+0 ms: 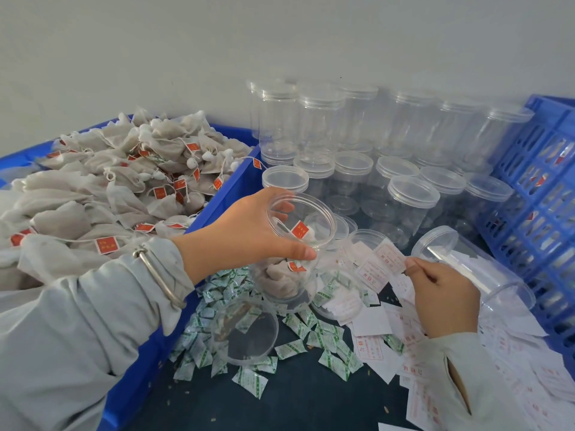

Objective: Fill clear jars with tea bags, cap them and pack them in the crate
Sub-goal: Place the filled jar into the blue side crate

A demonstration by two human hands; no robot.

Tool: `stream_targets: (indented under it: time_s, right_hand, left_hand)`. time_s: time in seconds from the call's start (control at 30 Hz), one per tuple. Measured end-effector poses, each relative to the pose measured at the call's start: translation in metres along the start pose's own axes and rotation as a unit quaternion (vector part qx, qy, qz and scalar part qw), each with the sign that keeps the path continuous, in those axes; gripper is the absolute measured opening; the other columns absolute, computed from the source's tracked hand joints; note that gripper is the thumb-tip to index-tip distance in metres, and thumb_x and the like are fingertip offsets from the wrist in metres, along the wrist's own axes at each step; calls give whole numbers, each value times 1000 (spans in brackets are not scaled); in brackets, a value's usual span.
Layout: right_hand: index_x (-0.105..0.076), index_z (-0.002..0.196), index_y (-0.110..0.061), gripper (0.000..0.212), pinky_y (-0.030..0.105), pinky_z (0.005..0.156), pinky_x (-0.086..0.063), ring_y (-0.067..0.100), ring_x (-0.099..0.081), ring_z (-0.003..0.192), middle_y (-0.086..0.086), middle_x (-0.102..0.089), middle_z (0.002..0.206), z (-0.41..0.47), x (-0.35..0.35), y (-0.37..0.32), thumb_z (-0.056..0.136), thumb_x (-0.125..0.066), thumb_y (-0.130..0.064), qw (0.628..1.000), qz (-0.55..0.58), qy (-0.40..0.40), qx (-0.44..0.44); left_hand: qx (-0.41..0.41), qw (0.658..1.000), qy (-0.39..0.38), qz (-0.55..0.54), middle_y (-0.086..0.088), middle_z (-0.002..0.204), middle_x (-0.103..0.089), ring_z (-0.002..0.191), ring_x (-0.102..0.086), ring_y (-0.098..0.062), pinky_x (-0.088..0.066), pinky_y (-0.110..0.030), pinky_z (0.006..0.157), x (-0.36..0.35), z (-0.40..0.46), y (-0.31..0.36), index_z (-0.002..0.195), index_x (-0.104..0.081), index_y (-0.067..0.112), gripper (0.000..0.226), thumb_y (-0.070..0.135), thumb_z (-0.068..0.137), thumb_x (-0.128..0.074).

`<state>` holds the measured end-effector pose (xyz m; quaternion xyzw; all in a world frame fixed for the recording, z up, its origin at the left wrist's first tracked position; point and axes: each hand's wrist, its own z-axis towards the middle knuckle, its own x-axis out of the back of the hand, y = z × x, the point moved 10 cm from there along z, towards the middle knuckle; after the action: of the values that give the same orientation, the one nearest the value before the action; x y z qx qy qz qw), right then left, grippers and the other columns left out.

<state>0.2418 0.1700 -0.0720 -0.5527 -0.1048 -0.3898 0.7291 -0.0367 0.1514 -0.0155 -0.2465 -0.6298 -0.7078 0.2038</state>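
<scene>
**Filling a jar, with a paper slip on the way**

In the middle of the frame the left hand (249, 234) is wrapped round the top of an open jar (289, 253), with the thumb on the near side and the fingers over the far rim. The jar stands on the dark table (311, 393) and has a few tea bags (281, 276) in it, so it looks only partly full.

To the lower right, the right hand (441, 293) pinches a small white paper slip (390, 256) between thumb and finger, just beside the jar. More slips lie spread under that hand.

A loose clear lid (244, 331) lies flat on the table near the bottom middle, on top of little green-and-white packets (289, 349).

On the left, a blue bin (217, 213) is heaped with tea bags. Empty capped jars (413, 194) stand in the upper right, next to the blue crate (535, 188) at the right edge.

I think the filling step is on now. Next the slip likely goes into the jar's mouth, and the left hand must hold the jar steady. The lid comes after.
</scene>
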Motion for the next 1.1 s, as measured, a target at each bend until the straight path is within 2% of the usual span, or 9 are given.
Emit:
stream_targets:
  time_s: [0.1, 0.17, 0.37, 0.43, 0.53, 0.7, 0.83, 1.0, 1.1]
  right_hand:
    - [-74, 99, -5, 21, 2, 64, -33, 14, -53, 76, 9, -70, 90, -4, 17, -17, 92, -59, -18, 996, 60, 57, 33]
    - [-73, 97, -2, 19, -2, 64, -36, 14, -54, 71, 8, -70, 85, -12, 35, -52, 91, -60, -15, 982, 87, 106, 127]
    - [-72, 97, -7, 19, 18, 59, -42, 17, -53, 62, 1, -61, 74, -37, 34, -150, 87, -63, -21, 934, 123, 85, 324]
    - [-76, 89, -9, 16, 27, 63, -45, 22, -55, 68, 4, -62, 72, -40, 20, -166, 83, -68, -22, 934, 111, 49, 337]
    - [-77, 88, -10, 14, 20, 67, -37, 21, -52, 74, 5, -57, 74, -43, -5, -174, 80, -67, -18, 939, 86, -22, 332]
    - [-75, 85, -5, 36, 21, 73, -36, 17, -50, 84, -1, -56, 82, -50, -28, -165, 88, -50, -31, 939, 74, -141, 305]
    - [-73, 104, -11, 35, 19, 83, -40, 11, -51, 94, -3, -56, 93, -57, -26, -164, 87, -48, -30, 928, 77, -204, 303]
    - [-70, 110, -11, 28, 7, 81, -37, -1, -47, 82, -7, -51, 93, -57, 0, -173, 82, -67, -14, 911, 69, -199, 354]
    - [-70, 106, -8, 29, 6, 79, -37, -1, -45, 78, -1, -56, 92, -44, 27, -176, 78, -75, -11, 913, 41, -161, 372]
  left_hand:
    - [0, 1000, 0, 5, 21, 118, -53, 108, -52, 6, -37, -8, 82, 0, 0, 0, 132, -40, 38, 101, 61, 40, -76]
    - [-2, 1000, -2, 10, 19, 121, -53, 111, -51, 3, -38, -13, 86, -1, -1, 1, 135, -39, 35, 104, 59, 41, -76]
    - [-2, 1000, -13, 8, 15, 127, -53, 116, -50, 0, -38, -14, 90, -4, -3, 4, 141, -37, 27, 105, 52, 49, -81]
    - [-8, 1000, -9, 14, 15, 126, -54, 114, -50, 1, -37, -8, 85, -3, -4, 6, 140, -38, 28, 99, 45, 55, -85]
    - [-12, 1000, -2, 14, 16, 124, -53, 113, -50, 1, -37, -9, 84, -1, -4, 7, 139, -37, 28, 97, 40, 56, -87]
    - [-29, 999, -2, 24, 18, 121, -52, 113, -50, 2, -36, -10, 86, -2, -5, 11, 137, -38, 30, 99, 45, 51, -86]
    - [-40, 999, 1, 8, 25, 112, -56, 107, -52, 11, -37, -7, 82, -1, -7, 18, 118, -40, 47, 86, 53, 43, -83]
    - [-40, 995, 28, -83, 23, 110, -64, 106, -57, 7, -48, -30, 96, 4, -9, 30, 115, -45, 48, 93, 61, 33, -86]
    - [-54, 990, 35, -126, 17, 114, -64, 108, -59, 0, -51, -36, 93, -3, -2, 54, 120, -52, 37, 91, 57, 37, -82]
